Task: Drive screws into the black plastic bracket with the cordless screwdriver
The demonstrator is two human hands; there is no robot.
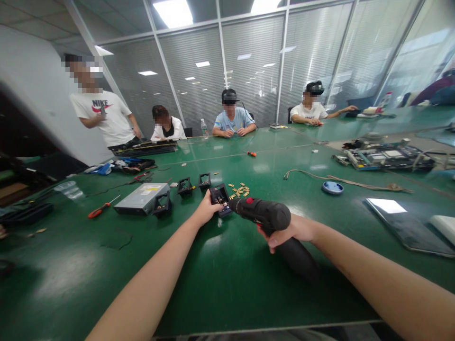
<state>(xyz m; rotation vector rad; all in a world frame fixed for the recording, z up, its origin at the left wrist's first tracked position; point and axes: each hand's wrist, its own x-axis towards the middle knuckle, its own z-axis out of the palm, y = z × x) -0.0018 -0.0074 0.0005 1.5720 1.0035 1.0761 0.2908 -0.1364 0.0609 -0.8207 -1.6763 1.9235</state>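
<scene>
My right hand (pixel 289 231) is wrapped round the grip of a black cordless screwdriver (pixel 265 214). Its tip points left, onto a small black plastic bracket (pixel 219 194). My left hand (pixel 206 208) holds that bracket down on the green table (pixel 213 274), fingers closed on its near edge. Two more black brackets (pixel 185 186) (pixel 204 181) stand just behind, and another (pixel 162 204) leans against a grey metal drive box (pixel 141 199). Several small brass pieces (pixel 239 190) lie scattered to the right of the bracket.
A red-handled screwdriver (pixel 101 207) lies left of the drive box. A blue round lid (pixel 332 187), a cable (pixel 341 180), circuit boards (pixel 387 157) and a tablet (pixel 405 222) are on the right. One person stands and three sit at the far side.
</scene>
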